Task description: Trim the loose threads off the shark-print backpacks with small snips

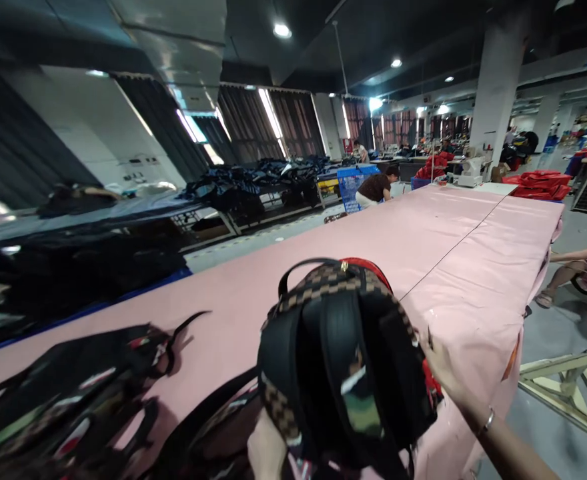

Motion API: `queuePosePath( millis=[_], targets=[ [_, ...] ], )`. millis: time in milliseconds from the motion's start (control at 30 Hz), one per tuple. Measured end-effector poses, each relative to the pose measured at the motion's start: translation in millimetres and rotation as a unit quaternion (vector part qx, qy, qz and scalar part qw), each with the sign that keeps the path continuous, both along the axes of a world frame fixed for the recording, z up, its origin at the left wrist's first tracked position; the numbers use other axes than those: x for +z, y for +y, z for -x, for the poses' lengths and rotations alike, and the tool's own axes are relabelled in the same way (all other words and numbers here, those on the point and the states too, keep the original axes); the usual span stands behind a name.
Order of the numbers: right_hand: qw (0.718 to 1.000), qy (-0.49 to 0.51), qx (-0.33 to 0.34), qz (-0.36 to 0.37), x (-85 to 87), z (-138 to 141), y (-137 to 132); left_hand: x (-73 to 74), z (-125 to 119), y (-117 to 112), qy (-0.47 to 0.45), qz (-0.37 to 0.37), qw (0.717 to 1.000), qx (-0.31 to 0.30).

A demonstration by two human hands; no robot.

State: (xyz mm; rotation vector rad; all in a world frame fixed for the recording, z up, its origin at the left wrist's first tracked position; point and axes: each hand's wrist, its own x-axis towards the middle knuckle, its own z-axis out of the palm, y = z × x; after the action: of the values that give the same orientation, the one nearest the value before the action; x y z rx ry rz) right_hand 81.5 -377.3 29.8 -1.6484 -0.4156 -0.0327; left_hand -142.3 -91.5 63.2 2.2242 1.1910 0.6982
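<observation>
left hand (267, 448): gripping backpack (346, 360) underside, bottom centre
right hand (443, 370): fingers spread, pressing backpack's side
table (438, 247): pink, carrying backpack

Round ceiling lamps (282, 30) are burning bright up at twelve o'clock, and daylight is flaring white through the tall windows (272, 113) between the dark curtains, blowing out to pure glare. The pink table (423, 233) is catching even, soft light and showing a faint sheen toward three o'clock. The ceiling is sitting dim and murky. Motion blur is smearing the dark bags (73, 393) at eight o'clock, and the backpack (343, 360) at six o'clock is looking soft too. Wide-angle distortion is bending the walls and pillar (496, 87) outward at the edges, and the whole scene is tilting.
</observation>
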Motion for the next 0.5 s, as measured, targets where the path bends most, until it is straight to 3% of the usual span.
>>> queuePosePath(
  millis=[67,133,200,267,333,400,500],
  targets=[
    [0.997,0.033,0.021,0.067,3.1,-18,-6,4.3,3,-8,0.093,0.059,0.993,0.051],
    [0.99,0.062,0.039,0.12,-3.0,-30,-10,-0.8,2,-18,0.097,0.126,0.986,0.057],
    [0.983,0.086,0.058,0.151,-19.5,-33,-15,-19.8,0,-33,0.044,0.188,0.981,0.032],
    [0.978,0.102,0.077,0.167,-42.9,-28,-21,-49.7,-1,-56,0.004,0.227,0.974,-0.016],
    [0.976,0.116,0.082,0.166,-66.9,-17,-31,-81.8,0,-82,-0.011,0.216,0.974,-0.072],
    [0.976,0.133,0.069,0.156,-85.5,-7,-42,-106.7,2,-105,-0.025,0.156,0.983,-0.095],
    [0.974,0.165,0.046,0.146,-99.4,4,-58,-122.3,7,-119,-0.024,0.104,0.989,-0.1]
  ],
)
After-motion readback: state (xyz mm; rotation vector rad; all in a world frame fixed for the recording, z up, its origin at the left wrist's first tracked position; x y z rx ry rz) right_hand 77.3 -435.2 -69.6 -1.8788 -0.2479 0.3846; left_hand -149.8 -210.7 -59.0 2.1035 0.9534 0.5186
